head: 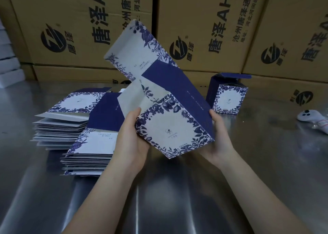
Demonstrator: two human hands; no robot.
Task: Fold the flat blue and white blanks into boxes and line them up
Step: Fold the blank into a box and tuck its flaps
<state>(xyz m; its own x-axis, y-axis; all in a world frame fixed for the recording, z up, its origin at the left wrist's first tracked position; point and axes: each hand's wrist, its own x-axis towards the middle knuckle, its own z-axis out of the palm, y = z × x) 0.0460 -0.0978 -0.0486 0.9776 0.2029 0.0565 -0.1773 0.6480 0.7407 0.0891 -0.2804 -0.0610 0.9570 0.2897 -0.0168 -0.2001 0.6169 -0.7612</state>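
Above the steel surface (266,162), a half-opened blank (170,127) hangs tilted between both hands. It has a navy side panel, white faces wreathed in blue flowers, and loose top flaps. The left hand (133,139) has its grip pinched on the left edge; the right hand (218,139) has its grip clasped round the navy side. A folded box (229,98) stands behind on the right, with flat blanks (79,127) stacked on the left.

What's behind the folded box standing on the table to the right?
Brown printed cartons stand behind the folded box. The box covers the stretch of carton directly behind it.
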